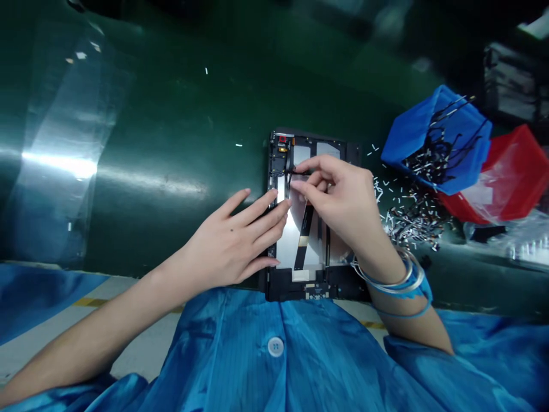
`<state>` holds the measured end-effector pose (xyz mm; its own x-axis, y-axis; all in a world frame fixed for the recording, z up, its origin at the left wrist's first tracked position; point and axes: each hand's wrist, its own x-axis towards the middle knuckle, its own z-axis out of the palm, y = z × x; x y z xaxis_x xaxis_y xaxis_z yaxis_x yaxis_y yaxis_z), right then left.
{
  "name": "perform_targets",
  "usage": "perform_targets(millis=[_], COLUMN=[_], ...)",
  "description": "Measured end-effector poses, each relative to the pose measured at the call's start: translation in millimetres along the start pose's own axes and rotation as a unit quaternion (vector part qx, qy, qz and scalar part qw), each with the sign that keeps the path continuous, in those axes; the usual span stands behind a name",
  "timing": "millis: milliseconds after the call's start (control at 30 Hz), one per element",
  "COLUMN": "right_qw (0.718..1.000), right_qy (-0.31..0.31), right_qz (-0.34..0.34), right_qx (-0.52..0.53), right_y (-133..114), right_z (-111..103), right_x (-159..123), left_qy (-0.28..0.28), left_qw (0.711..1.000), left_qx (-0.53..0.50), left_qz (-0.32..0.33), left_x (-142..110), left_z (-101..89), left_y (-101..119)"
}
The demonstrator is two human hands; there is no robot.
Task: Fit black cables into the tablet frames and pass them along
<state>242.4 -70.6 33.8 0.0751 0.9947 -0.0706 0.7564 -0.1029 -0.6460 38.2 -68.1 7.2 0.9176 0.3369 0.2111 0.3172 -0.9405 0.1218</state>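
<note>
An opened tablet-like device (285, 280) lies on the green table in front of me, its inner parts showing. My left hand (238, 237) rests flat with fingers spread, the fingertips over the device's left edge. Above the upper middle of the device, my right hand (338, 191) pinches a thin black cable (290, 176) between thumb and forefinger. Where the cable's far end goes is hard to make out. A dark flat ribbon (304, 237) runs down the silvery inside, below my right hand.
To the right stand a blue bin (403, 137) with black cables and a red bin (523, 171) with clear plastic. A heap of small connector parts (414, 223) and white slips lies beside the device. Clear plastic film (64, 143) covers the table's left.
</note>
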Motion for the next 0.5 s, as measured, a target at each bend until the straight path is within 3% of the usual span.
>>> perform_targets(millis=[100,233,367,500], right_qw=[0.989,0.941,0.910,0.916], right_qy=[0.038,0.006,0.028,0.018], right_qz=[-0.094,-0.217,-0.243,-0.228], right_qx=[-0.111,-0.260,-0.335,-0.328], right_y=[4.8,13.4,17.9,14.2], right_z=[-2.2,-0.3,6.4,2.6], right_x=[-16.3,-32.3,-27.8,-19.3], left_qy=[0.007,0.011,0.007,0.007], left_qw=[1.000,0.999,0.999,1.000], left_qx=[-0.017,-0.051,-0.036,-0.026], left_qz=[-0.001,-0.011,-0.009,-0.015], left_x=[-0.4,-2.3,-2.4,0.8], left_z=[1.4,2.9,3.5,3.9], left_y=[-1.9,-1.9,-1.7,-1.0])
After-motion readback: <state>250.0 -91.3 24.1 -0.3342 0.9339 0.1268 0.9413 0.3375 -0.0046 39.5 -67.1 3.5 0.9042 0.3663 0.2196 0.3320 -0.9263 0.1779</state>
